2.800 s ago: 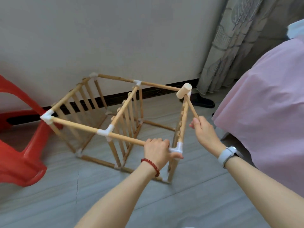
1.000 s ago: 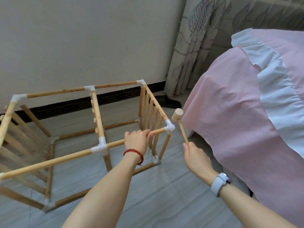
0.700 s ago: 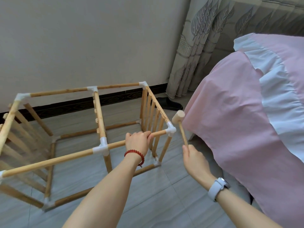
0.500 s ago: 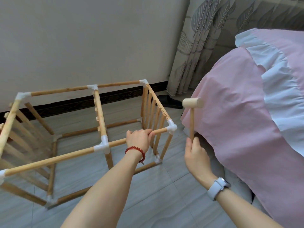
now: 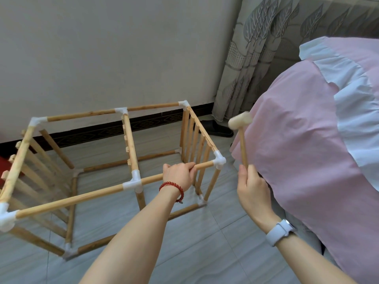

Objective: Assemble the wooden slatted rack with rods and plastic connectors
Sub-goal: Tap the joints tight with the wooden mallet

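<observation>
Wooden mallet [image 5: 240,122] raised in right hand [image 5: 252,188]; left hand [image 5: 178,175] grips rod [image 5: 203,166].

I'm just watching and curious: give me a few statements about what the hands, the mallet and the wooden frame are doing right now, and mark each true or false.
1. The left hand grips the front top rod of the rack. True.
2. The right hand holds a metal screwdriver. False: it holds a wooden mallet by the handle.
3. The mallet head rests on the white corner connector. False: it is raised above it, apart from it.
4. The rack stands on the floor. True.
5. A pink cloth lies to the right of the rack. True.
</observation>
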`<state>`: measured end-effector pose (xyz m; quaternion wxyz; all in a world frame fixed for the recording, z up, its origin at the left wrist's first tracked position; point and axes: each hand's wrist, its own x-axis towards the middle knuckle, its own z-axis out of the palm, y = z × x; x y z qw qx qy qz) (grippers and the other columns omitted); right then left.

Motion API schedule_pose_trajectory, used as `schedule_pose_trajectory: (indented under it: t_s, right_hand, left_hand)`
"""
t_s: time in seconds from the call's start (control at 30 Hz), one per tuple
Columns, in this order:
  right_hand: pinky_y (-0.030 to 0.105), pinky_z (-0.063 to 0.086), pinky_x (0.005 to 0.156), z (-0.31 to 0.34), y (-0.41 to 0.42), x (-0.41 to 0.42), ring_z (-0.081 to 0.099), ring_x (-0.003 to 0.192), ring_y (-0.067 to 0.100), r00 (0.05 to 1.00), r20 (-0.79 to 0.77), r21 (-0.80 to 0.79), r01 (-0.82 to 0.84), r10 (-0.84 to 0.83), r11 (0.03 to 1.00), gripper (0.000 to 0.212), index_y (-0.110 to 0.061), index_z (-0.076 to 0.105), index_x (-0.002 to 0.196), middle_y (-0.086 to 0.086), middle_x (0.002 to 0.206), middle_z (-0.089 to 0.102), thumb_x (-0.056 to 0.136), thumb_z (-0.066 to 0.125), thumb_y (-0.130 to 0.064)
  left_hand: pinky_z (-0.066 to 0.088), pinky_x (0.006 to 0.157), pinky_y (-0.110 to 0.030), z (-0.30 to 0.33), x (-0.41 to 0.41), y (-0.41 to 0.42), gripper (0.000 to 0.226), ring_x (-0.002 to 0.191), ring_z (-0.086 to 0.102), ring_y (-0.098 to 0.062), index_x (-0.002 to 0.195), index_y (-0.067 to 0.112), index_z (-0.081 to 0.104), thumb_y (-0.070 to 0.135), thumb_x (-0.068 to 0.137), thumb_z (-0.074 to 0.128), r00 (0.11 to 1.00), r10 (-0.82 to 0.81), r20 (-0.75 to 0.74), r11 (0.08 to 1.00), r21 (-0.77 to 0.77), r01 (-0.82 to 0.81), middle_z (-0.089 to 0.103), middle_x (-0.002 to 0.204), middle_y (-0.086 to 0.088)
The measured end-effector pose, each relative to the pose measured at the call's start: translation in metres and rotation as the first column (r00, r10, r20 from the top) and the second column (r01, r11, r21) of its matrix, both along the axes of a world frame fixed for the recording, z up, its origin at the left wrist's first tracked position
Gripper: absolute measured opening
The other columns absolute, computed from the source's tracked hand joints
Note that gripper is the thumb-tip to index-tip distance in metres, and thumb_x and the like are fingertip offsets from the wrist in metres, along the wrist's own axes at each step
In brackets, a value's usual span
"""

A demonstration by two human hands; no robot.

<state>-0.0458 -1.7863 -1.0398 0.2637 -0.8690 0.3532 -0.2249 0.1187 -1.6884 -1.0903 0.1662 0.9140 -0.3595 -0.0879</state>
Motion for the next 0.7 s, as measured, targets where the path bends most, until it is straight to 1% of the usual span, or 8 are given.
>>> schedule_pose_trajectory:
  t_s: [0.07, 0.17, 0.2, 0.33, 0.37, 0.5, 0.6, 0.7]
  right_hand:
    - [0.024, 0.022, 0.048, 0.002, 0.006, -0.001, 0.043, 0.05, 0.015, 1.0, -0.012, 0.016, 0.002, -0.002, 1.0, 0.033, -0.022, 0.028, 0.069, -0.002, 0.056, 0.044, 0.101, 0.032, -0.026]
    - [0.033, 0.035, 0.066, -0.017, 0.008, -0.005, 0.058, 0.086, 0.032, 0.916, -0.399, 0.075, -0.005, 0.034, 0.997, 0.032, -0.014, 0.043, 0.091, 0.007, 0.087, 0.06, 0.102, 0.022, -0.035]
    - [0.034, 0.034, 0.067, -0.017, 0.005, -0.006, 0.057, 0.088, 0.034, 0.915, -0.403, 0.048, -0.013, 0.032, 0.999, 0.032, -0.014, 0.043, 0.09, 0.007, 0.085, 0.059, 0.102, 0.022, -0.035]
    - [0.034, 0.023, 0.051, 0.003, 0.002, -0.004, 0.044, 0.054, 0.026, 1.0, 0.026, -0.012, 0.001, -0.001, 1.0, 0.033, -0.02, 0.029, 0.068, -0.002, 0.054, 0.042, 0.101, 0.033, -0.027]
    - [0.033, 0.025, 0.053, 0.002, 0.003, -0.004, 0.048, 0.057, 0.028, 1.0, -0.007, -0.002, 0.003, -0.003, 1.0, 0.032, -0.018, 0.031, 0.071, 0.0, 0.056, 0.044, 0.101, 0.032, -0.027]
    - [0.034, 0.036, 0.071, -0.022, 0.013, 0.0, 0.057, 0.098, 0.034, 0.891, -0.449, 0.105, -0.021, 0.066, 0.994, 0.037, -0.011, 0.048, 0.099, 0.011, 0.096, 0.061, 0.102, 0.021, -0.036]
    - [0.039, 0.043, 0.071, -0.011, 0.033, 0.019, 0.059, 0.09, 0.036, 0.945, -0.278, 0.113, -0.145, 0.172, 0.983, 0.034, -0.013, 0.047, 0.092, 0.008, 0.084, 0.058, 0.101, 0.024, -0.036]
    - [0.039, 0.041, 0.067, 0.01, 0.063, 0.039, 0.058, 0.084, 0.035, 0.91, -0.225, 0.037, -0.349, 0.348, 0.936, 0.027, -0.017, 0.045, 0.09, 0.006, 0.08, 0.06, 0.101, 0.029, -0.035]
  left_hand:
    - [0.03, 0.084, -0.035, 0.001, 0.0, 0.0, 0.034, 0.081, 0.057, -0.018, 0.116, 0.033, 0.057, 0.037, 0.101, 0.027, 1.0, -0.006, 0.0, 1.0, 0.01, 0.006, 0.064, 0.084, 0.007]
    - [0.029, 0.084, -0.035, 0.003, 0.0, 0.002, 0.033, 0.082, 0.057, -0.018, 0.116, 0.032, 0.057, 0.035, 0.102, 0.028, 0.999, -0.024, -0.032, 1.0, 0.014, 0.024, 0.06, 0.081, 0.008]
    - [0.028, 0.083, -0.035, 0.004, 0.001, 0.002, 0.032, 0.083, 0.056, -0.018, 0.116, 0.031, 0.057, 0.035, 0.102, 0.029, 0.998, -0.033, -0.047, 0.999, 0.014, 0.033, 0.059, 0.081, 0.009]
    - [0.023, 0.081, -0.033, 0.006, 0.004, 0.0, 0.028, 0.085, 0.054, -0.017, 0.112, 0.028, 0.059, 0.028, 0.1, 0.034, 0.995, -0.054, -0.084, 0.999, 0.003, 0.054, 0.061, 0.086, 0.006]
    - [0.023, 0.081, -0.032, 0.005, 0.003, 0.0, 0.027, 0.09, 0.054, -0.018, 0.112, 0.027, 0.059, 0.025, 0.099, 0.036, 0.995, -0.06, -0.083, 0.998, -0.012, 0.059, 0.061, 0.092, 0.004]
    - [0.031, 0.094, -0.032, 0.0, -0.001, 0.022, 0.029, 0.107, 0.05, -0.017, 0.12, 0.021, 0.061, 0.02, 0.096, 0.046, 0.992, -0.073, -0.107, 0.959, -0.282, 0.041, 0.056, 0.113, 0.002]
    - [0.041, 0.089, -0.038, -0.001, 0.006, 0.071, 0.025, 0.099, 0.056, -0.02, 0.11, 0.014, 0.066, 0.011, 0.087, 0.058, 0.992, 0.042, 0.119, 0.892, -0.452, 0.017, 0.06, 0.105, -0.002]
    - [0.032, 0.091, -0.036, -0.002, 0.023, 0.134, 0.029, 0.103, 0.056, -0.021, 0.114, 0.017, 0.064, 0.024, 0.087, 0.059, 0.947, 0.197, 0.255, 0.921, -0.378, -0.09, 0.061, 0.108, -0.002]
